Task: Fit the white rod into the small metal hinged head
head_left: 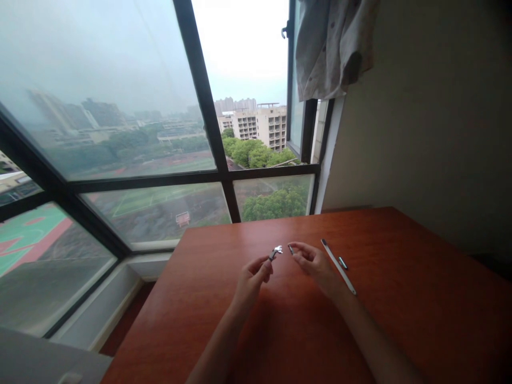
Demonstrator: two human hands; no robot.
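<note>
Above the middle of the reddish-brown table, my left hand (256,274) pinches a small tool with a dark handle and a shiny silver, jaw-shaped head (278,249); it resembles a little wrench, but its exact kind is unclear. Facing it across a narrow gap, my right hand (314,264) grips a small dark piece with a light edge (290,249) between thumb and fingers. That piece is too small to name and does not touch the silver head. Just right of my right hand, a long thin grey bar (338,265) lies slantwise. Beside the bar rests a short shiny metal cylinder (343,263).
The wooden table (416,304) reaches to a dark-framed window (264,172) at the back and left. One pane on the right stands open. A grey garment (332,50) hangs at the upper right, before a plain wall (424,117).
</note>
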